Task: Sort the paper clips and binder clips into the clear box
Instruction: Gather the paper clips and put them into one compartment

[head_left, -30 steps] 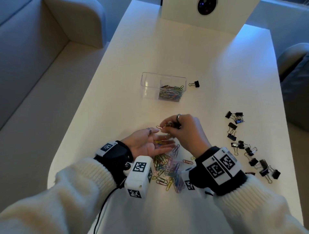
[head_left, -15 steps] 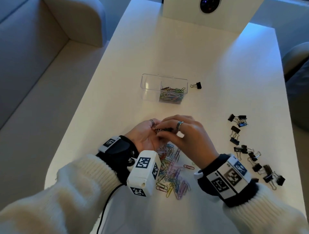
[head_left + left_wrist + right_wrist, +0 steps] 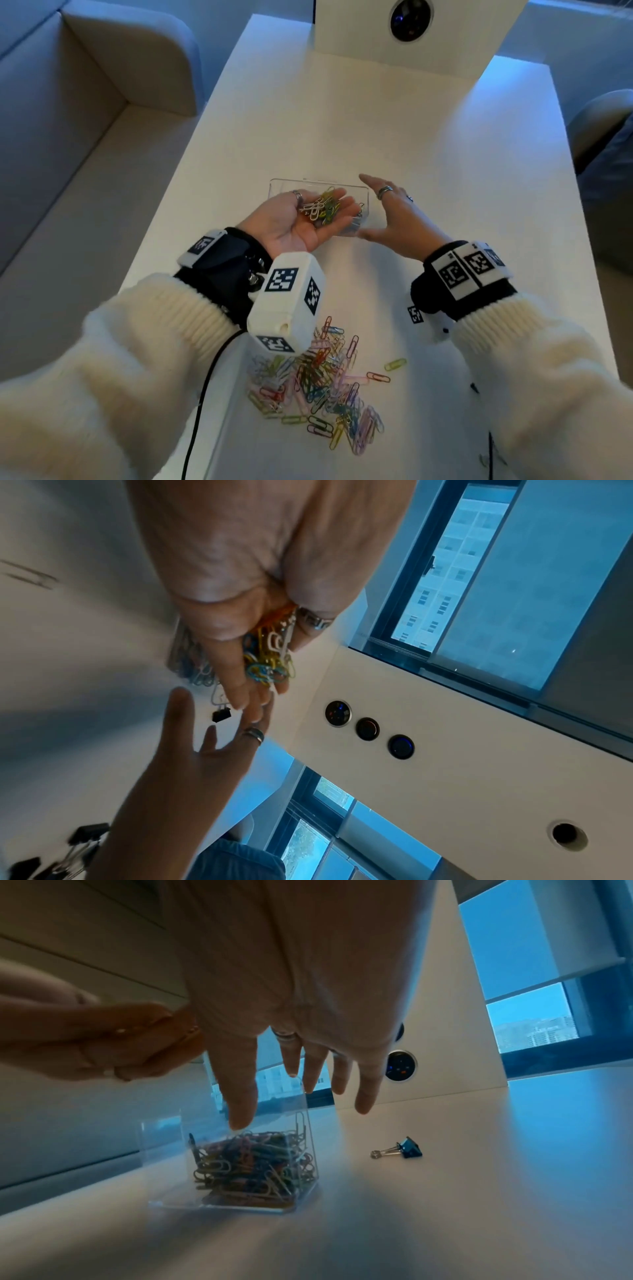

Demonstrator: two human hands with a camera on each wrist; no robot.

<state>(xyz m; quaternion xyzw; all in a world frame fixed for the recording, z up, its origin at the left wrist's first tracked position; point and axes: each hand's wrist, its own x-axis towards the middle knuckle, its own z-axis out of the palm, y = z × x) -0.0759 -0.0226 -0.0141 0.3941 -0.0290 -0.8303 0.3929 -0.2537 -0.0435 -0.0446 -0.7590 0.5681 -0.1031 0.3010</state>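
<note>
The clear box (image 3: 284,186) stands mid-table, its right compartment partly filled with coloured paper clips (image 3: 253,1164). My left hand (image 3: 325,205) hovers palm up over the box, cupping a small heap of paper clips (image 3: 320,210), which also shows in the left wrist view (image 3: 270,658). My right hand (image 3: 370,205) is open with fingers spread and holds nothing. It stands at the box's right end with its thumb near the front corner. A loose pile of paper clips (image 3: 318,383) lies on the table near me.
One black binder clip (image 3: 404,1149) lies on the table just right of the box. More binder clips (image 3: 82,840) lie further right, outside the head view. A white panel (image 3: 404,44) with a round lens stands at the far table edge. A sofa lies to the left.
Both hands moved forward from the pile to the box. My left hand turned palm up with clips in it, and my right hand came off them and spread open.
</note>
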